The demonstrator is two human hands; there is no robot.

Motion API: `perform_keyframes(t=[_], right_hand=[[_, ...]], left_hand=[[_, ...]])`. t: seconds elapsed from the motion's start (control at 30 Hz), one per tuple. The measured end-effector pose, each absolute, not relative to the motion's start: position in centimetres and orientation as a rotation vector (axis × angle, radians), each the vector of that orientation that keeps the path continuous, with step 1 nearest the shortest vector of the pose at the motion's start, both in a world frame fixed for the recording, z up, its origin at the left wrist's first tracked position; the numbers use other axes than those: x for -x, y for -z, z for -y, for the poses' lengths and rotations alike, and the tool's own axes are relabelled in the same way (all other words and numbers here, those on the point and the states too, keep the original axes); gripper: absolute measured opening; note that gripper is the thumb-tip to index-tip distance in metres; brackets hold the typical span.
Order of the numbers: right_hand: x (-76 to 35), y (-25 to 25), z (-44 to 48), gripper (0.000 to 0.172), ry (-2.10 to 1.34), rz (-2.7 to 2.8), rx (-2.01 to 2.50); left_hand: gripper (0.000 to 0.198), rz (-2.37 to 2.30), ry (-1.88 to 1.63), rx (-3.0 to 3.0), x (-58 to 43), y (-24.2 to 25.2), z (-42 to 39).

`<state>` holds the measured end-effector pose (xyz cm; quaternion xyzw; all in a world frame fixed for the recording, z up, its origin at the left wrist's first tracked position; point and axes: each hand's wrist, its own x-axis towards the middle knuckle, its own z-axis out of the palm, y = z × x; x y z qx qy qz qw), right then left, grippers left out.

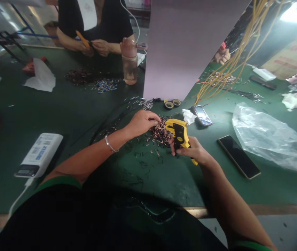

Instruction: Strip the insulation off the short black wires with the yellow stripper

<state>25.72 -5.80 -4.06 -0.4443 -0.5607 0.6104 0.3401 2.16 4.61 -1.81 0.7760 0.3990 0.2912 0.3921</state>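
Note:
My right hand (194, 150) grips a yellow and black wire stripper (179, 132), its head pointing up and left over the pile. To the left of the stripper's head is my left hand (146, 122), with thumb and fingers pinched together; whatever they hold is too small to make out. Below and between both hands lies a heap of short dark wire pieces with copper-coloured ends (161, 134). Stray bits are scattered on the green tabletop (171, 181) towards me. Silvery small pieces (146, 104) lie just beyond my left hand.
A pale upright panel (179, 45) stands ahead, with two tape rolls (169, 105) at its foot. Yellow wires (244, 59) hang right. Around are a keypad phone (202, 115), smartphone (239, 157), plastic bag (271, 136), power bank (40, 155) and bottle (130, 64). Co-workers' hands (100, 47) work opposite.

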Motion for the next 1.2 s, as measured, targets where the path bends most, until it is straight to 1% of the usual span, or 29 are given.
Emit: perform_keyframes(t=[0.7, 0.97, 1.2], right_hand=[[-24.7, 4.3, 5.7, 0.029, -1.566, 1.402, 1.191], [-24.0, 5.3, 5.6, 0.021, -1.506, 1.407, 1.239], [-23.4, 4.9, 5.6, 0.020, -1.435, 1.438, 1.277]], left_hand=[[0.019, -1.014, -0.770, -1.871, -2.3, 2.4, -4.7], [0.019, -1.025, -0.759, -1.889, -2.0, 2.6, -5.4], [0.021, -1.008, -0.767, -1.834, -1.7, 3.2, -6.2]])
